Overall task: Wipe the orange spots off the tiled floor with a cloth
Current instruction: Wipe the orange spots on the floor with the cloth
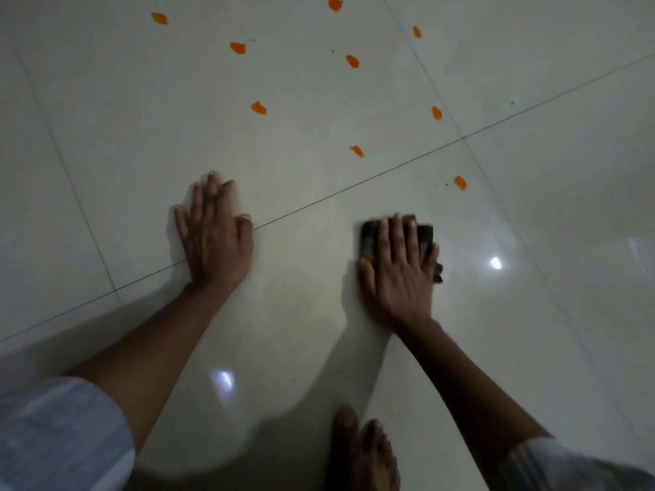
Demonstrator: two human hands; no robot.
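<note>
Nine orange spots (258,108) dot the floor (106,136); left hand (212,232) flat, right hand (398,271) flat on one cloth (423,237).

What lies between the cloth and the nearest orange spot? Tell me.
Nothing visible. The right hand presses the dark cloth flat on the floor; only bare tile separates it from the nearest orange spot, ahead and slightly right.

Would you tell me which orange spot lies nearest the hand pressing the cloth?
The spot just beyond the right hand, off its little-finger side; it alone lies on the near side of the grout line.
</note>
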